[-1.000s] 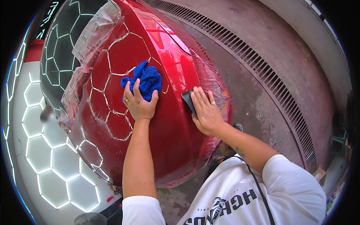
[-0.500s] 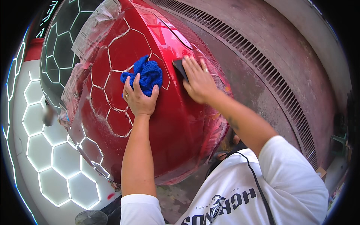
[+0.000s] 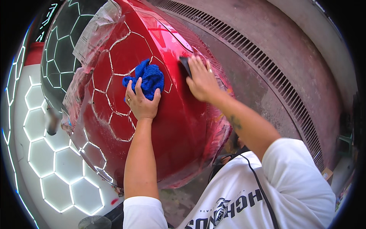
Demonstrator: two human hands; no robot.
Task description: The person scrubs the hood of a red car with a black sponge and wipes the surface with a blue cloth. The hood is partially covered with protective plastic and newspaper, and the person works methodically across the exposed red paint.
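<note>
A glossy red car body panel (image 3: 164,149) curves in front of me, with bright hexagon reflections on it. My left hand (image 3: 143,101) rests on the panel, its fingers curled around a bunched blue cloth (image 3: 150,78). Farther right, my right hand (image 3: 202,78) lies nearly flat along a rounded edge of the panel. Under its fingers is a thin black sheet that looks like sandpaper (image 3: 185,65); one edge sticks out on the left, and the rest is hidden by the hand. Whitish wet smears show on the paint beyond that hand.
Clear plastic masking film (image 3: 225,86) borders the panel on the right, and printed masking paper (image 3: 93,38) on the far left. A slotted floor drain (image 3: 263,63) curves past on the right. Dark glass (image 3: 63,45) is at far left; a round fan-like object (image 3: 94,222) stands at lower left.
My right hand has slid slightly right and away from me along the panel edge with the black sheet. My left hand stays in place on the blue cloth. The view has shifted a little.
</note>
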